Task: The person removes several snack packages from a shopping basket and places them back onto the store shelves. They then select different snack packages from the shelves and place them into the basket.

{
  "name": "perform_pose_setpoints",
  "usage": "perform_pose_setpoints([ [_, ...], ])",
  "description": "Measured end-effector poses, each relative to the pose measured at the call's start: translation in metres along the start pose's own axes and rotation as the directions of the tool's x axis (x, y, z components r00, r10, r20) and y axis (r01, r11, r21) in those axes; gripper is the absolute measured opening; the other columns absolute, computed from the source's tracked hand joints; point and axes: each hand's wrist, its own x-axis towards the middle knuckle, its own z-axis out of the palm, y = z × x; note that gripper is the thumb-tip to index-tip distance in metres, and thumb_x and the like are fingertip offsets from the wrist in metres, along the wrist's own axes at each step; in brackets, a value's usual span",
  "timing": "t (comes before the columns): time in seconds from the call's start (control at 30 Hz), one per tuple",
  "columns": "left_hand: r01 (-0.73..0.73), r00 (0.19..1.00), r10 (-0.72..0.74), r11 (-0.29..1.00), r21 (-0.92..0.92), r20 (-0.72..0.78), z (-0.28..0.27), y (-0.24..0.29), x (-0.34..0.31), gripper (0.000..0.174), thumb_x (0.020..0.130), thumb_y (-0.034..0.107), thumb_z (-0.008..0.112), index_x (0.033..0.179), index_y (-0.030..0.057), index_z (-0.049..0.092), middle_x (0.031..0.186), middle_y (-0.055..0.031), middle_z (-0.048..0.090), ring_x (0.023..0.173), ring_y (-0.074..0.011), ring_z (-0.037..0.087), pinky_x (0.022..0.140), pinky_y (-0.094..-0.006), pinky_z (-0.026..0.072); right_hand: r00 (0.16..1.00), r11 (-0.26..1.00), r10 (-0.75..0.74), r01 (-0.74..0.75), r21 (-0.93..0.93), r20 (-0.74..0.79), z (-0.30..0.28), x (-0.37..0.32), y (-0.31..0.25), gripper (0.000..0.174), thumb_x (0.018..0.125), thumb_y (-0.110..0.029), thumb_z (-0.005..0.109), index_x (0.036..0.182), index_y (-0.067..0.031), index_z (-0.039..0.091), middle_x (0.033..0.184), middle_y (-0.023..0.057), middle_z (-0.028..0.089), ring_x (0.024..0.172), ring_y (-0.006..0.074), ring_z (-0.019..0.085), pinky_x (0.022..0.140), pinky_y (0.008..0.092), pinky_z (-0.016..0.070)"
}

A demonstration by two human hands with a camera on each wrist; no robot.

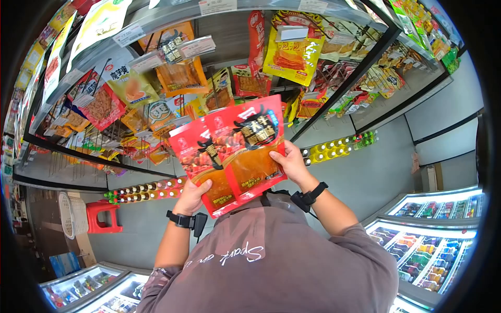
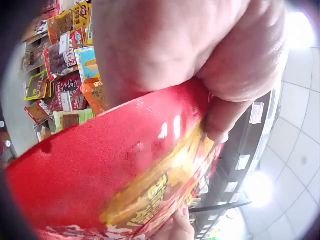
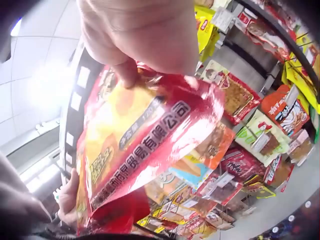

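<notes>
Two red snack packets with amber windows are held up in front of the chest, side by side and partly overlapping. My left hand (image 1: 193, 197) grips the lower edge of the left packet (image 1: 204, 166), thumb on its front. At the right edge of the right packet (image 1: 255, 163), my right hand (image 1: 292, 163) pinches with the thumb over the window. In the left wrist view the left hand (image 2: 175, 45) holds the bag's red edge, its thumb on the glossy front. The right wrist view shows the right hand (image 3: 142, 37) above the bag's printed lower edge.
Hanging snack packets fill the rack ahead, among them a yellow packet (image 1: 294, 55) close above the held ones. Rows of bottles (image 1: 151, 190) stand beneath the shelves. A red stool (image 1: 103, 218) and white basket (image 1: 73, 214) are at left; a lit drinks cooler (image 1: 425, 253) at right.
</notes>
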Motion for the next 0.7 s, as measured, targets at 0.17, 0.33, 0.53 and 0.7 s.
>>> perform_pose_setpoints([
  [0.17,-0.048,0.995,0.05,0.998,0.031,-0.091,-0.019,0.004,-0.008,0.037,0.089,0.009,0.062,0.124,0.0028,0.051,0.119,-0.0063,0.059,0.11,-0.0182,0.056,0.096,-0.0353,0.0447,1.0,0.979,0.029,-0.028,0.203,-0.005,-0.076,0.002,0.009,0.038,0.086,-0.004,0.064,0.122,-0.0024,0.051,0.114,0.0045,0.062,0.102,0.0132,0.058,0.091,0.0307,0.0463],
  [0.33,-0.102,0.977,0.113,0.992,0.072,-0.181,-0.019,0.007,-0.016,0.037,0.089,0.005,0.06,0.124,0.0018,0.052,0.12,-0.0073,0.059,0.111,-0.0186,0.056,0.096,-0.0346,0.0438,0.959,0.909,0.279,-0.246,0.335,-0.054,-0.143,-0.013,0.081,0.043,0.087,-0.005,0.063,0.127,-0.0072,0.047,0.122,0.0058,0.058,0.111,0.018,0.056,0.097,0.034,0.0447],
  [0.53,-0.08,0.965,0.106,0.99,0.117,-0.239,-0.005,0.007,-0.016,0.036,0.088,0.007,0.061,0.123,0.0015,0.053,0.118,-0.0073,0.06,0.11,-0.0189,0.056,0.096,-0.0343,0.0442,0.956,0.889,0.262,-0.185,0.418,-0.134,-0.157,0.025,0.15,0.04,0.09,0.002,0.053,0.129,-0.0053,0.045,0.123,0.008,0.056,0.112,0.0192,0.055,0.098,0.0345,0.0431],
  [0.7,-0.037,0.957,0.073,0.991,0.132,-0.28,0.002,0.005,-0.012,0.035,0.088,0.009,0.062,0.121,0.0017,0.053,0.119,-0.0075,0.059,0.109,-0.0189,0.057,0.096,-0.0351,0.0448,0.968,0.827,0.175,-0.046,0.56,-0.179,-0.143,0.079,0.149,0.037,0.09,0.001,0.054,0.126,-0.0042,0.046,0.124,0.0094,0.056,0.113,0.0215,0.054,0.1,0.0365,0.0411],
])
